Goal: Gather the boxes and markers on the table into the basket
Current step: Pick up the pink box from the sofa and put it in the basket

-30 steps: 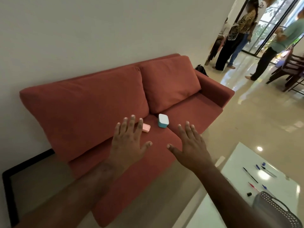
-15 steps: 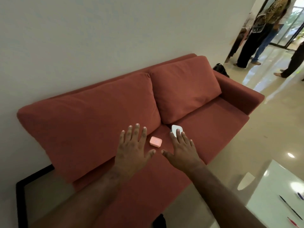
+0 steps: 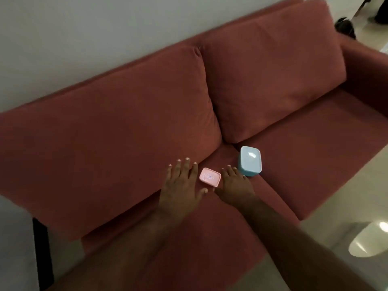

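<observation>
Red-brown sofa point(image 3: 126, 127) fills most of the head view, with pale glossy floor point(image 3: 346, 202) at lower right and a plain grey wall point(image 3: 84, 34) behind. Nearest the camera, both forearms reach out over the seat cushion. Left hand point(image 3: 180, 185) palm down, fingers straight and spread, holding nothing; cannot tell if it touches the fabric or hovers. Right hand point(image 3: 236, 185) likewise flat with relaxed fingers, grasping nothing. Pink box point(image 3: 210, 177), small and flat with lid on, lies on the seat between the two hands: just right of the left index finger, just left of the right hand, the right thumb near its near corner. Contact looks possible but frame is blurred. Blue box point(image 3: 250, 161), taller, pale lid closed, stands on the seat just beyond and right of the right fingertips, near the seam between seat cushions. Contents of both boxes hidden. Farther back, two back cushions lean against the wall. Sofa armrest at far right. Dark object point(image 3: 344, 26) on the floor past the armrest, too blurred to identify. Black frame edge point(image 3: 41, 253) at lower left beside the sofa.
</observation>
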`<action>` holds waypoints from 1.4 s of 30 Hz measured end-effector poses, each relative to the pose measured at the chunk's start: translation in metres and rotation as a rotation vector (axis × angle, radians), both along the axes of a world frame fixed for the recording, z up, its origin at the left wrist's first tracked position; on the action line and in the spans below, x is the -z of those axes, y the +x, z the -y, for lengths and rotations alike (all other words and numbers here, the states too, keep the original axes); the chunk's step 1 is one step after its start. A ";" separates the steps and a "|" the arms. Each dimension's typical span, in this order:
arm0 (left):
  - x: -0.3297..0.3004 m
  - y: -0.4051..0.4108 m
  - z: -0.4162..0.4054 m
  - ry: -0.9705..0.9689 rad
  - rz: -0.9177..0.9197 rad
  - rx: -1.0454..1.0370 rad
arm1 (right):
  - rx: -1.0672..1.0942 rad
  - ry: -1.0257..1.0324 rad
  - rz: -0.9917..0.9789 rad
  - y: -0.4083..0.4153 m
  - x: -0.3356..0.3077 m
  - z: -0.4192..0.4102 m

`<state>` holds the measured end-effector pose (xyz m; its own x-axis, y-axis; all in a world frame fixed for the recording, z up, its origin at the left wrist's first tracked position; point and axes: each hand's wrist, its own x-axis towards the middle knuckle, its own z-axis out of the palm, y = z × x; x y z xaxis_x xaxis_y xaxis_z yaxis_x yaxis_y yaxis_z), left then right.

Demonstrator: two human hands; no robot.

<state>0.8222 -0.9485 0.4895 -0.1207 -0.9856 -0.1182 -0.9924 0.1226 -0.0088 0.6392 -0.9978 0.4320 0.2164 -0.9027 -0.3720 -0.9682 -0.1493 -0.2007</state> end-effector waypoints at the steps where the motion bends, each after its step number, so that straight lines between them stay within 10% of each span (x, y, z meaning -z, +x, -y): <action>1: 0.013 0.000 0.006 0.016 0.007 0.001 | -0.009 0.028 -0.004 0.001 0.017 0.008; 21: 0.054 0.006 0.042 -0.054 0.013 -0.038 | -0.016 0.029 0.009 0.045 0.115 0.059; 42: -0.136 0.055 -0.081 -0.206 -0.059 0.133 | 0.113 -0.230 0.164 0.045 -0.173 -0.103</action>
